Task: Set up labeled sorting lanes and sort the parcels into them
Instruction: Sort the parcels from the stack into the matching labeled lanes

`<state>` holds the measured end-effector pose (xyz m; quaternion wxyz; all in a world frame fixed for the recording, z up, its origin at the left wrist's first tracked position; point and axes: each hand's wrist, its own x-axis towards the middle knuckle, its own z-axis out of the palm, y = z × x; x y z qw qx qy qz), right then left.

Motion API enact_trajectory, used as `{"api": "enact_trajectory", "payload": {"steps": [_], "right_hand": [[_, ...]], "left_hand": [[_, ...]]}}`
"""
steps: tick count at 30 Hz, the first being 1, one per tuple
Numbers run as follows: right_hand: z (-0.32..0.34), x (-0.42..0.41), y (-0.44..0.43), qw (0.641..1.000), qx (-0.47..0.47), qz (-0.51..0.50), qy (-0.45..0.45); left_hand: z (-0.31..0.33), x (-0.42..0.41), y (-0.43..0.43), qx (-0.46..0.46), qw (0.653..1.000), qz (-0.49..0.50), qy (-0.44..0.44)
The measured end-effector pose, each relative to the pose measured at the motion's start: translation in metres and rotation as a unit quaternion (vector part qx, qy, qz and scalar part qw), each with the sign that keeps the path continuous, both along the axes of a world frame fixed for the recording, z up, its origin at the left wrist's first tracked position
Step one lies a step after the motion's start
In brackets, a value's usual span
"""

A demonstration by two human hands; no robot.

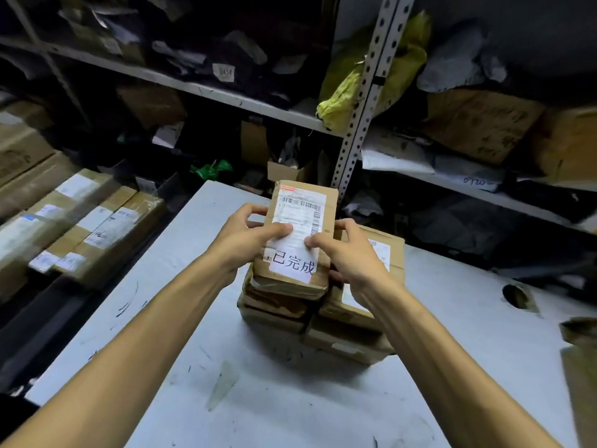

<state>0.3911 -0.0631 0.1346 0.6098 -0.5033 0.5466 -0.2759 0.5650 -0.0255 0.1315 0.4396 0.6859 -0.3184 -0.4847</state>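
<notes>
While both hands [240, 242] [350, 253] hold parcel [298, 218], stack [277, 307] beneath

2 hands [245, 242] [353, 255], 1 held pkg [302, 202], 2 stacks [274, 307] [347, 339]

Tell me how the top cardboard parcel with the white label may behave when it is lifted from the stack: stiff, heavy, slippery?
Probably stiff: the top parcel keeps flat faces between the left hand and right hand. Likely light: a loose grip at its edges seems enough. The stack below looks uneven, so it could tip if pushed.
</notes>
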Motion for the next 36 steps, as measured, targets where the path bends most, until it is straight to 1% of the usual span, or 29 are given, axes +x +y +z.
{"api": "enact_trajectory", "payload": {"steps": [3, 5, 8, 13, 17, 21, 25, 29, 33, 36], "right_hand": [[0.008, 0.006, 0.002, 0.999, -0.011, -0.010, -0.030], [0.016, 0.009, 0.005, 0.998, -0.020, -0.018, -0.060], [0.028, 0.007, 0.009, 0.996, -0.049, -0.028, -0.076], [0.047, -0.030, 0.029, 0.990, -0.082, -0.030, -0.108], [0.053, -0.085, 0.065, 0.987, -0.105, -0.057, -0.111], [0.055, -0.156, 0.123, 0.980, -0.103, -0.119, -0.126], [0.049, -0.228, 0.189, 0.968, -0.117, -0.202, -0.095], [0.047, -0.302, 0.258, 0.945, -0.135, -0.288, -0.071], [0.054, -0.363, 0.307, 0.922, -0.166, -0.347, -0.040], [0.063, -0.400, 0.335, 0.911, -0.168, -0.376, -0.007]], "left_hand": [[0.015, 0.008, 0.001, -0.035, 0.999, 0.009, 0.011], [0.029, 0.010, 0.002, -0.063, 0.998, 0.008, -0.002], [0.050, 0.008, 0.008, -0.096, 0.995, 0.004, -0.020], [0.084, -0.017, 0.028, -0.131, 0.991, -0.027, -0.007], [0.099, -0.070, 0.048, -0.157, 0.985, -0.071, -0.027], [0.094, -0.145, 0.075, -0.179, 0.970, -0.162, -0.039], [0.079, -0.219, 0.111, -0.170, 0.953, -0.252, 0.000], [0.073, -0.295, 0.153, -0.147, 0.917, -0.372, 0.008], [0.077, -0.363, 0.184, -0.135, 0.896, -0.420, 0.051], [0.084, -0.407, 0.201, -0.142, 0.882, -0.445, 0.060]]}}
